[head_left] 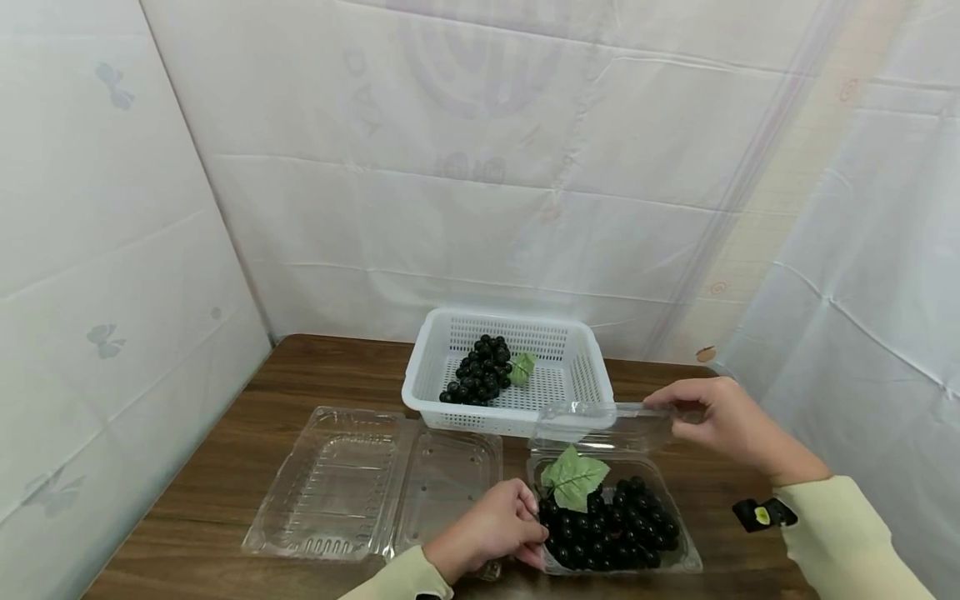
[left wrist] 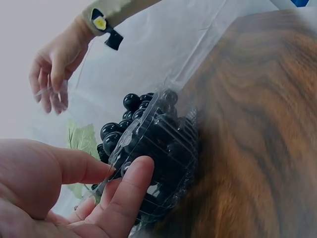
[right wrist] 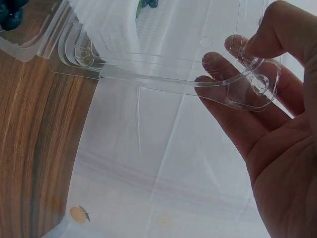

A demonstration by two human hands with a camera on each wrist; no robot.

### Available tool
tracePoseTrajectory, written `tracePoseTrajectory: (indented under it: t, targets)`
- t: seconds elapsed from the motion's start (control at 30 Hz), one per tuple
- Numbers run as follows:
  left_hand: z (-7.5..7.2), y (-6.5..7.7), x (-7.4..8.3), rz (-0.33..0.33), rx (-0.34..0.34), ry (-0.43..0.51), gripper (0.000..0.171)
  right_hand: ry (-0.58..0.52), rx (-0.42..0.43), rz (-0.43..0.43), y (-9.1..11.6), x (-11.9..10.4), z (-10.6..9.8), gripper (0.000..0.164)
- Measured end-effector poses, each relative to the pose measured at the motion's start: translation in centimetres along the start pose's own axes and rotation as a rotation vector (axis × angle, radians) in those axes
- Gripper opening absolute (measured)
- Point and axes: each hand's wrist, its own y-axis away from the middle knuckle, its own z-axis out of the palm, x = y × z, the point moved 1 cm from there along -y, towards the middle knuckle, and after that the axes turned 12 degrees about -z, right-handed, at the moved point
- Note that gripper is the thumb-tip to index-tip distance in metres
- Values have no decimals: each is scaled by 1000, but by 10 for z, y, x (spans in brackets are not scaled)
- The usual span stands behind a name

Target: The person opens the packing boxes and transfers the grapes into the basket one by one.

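A clear plastic clamshell box (head_left: 687,557) stands at the right of the table, holding a bunch of dark grapes (head_left: 600,533) with a green leaf (head_left: 574,478) on top. My left hand (head_left: 498,525) pinches the box's left wall between thumb and fingers, as the left wrist view shows up close. With my right hand (head_left: 716,421) I hold the corner of the raised clear lid (right wrist: 163,74), thumb on one side and fingers on the other. The lid stands tilted up behind the grapes.
Behind the box sits a white plastic basket (head_left: 420,392) holding another dark grape bunch (head_left: 480,371) with a leaf (head_left: 522,368). A second clear clamshell box (head_left: 337,483) lies opened flat on the left. White sheeting (head_left: 480,208) rises behind the wooden table (head_left: 180,517).
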Motion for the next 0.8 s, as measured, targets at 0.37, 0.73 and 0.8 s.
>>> tracePoseTrajectory:
  t: [0.37, 0.73, 0.8]
  targets:
    - [20, -7, -2, -4, -32, 36, 23, -52, 18, 129, 5, 21, -10, 44]
    - [50, -20, -3, -14, -64, 78, 24, -104, 83, 152, 8, 50, -18, 29]
    - [57, -23, -4, 4, -61, 94, 25, -120, 99, 156, 10, 56, -19, 26]
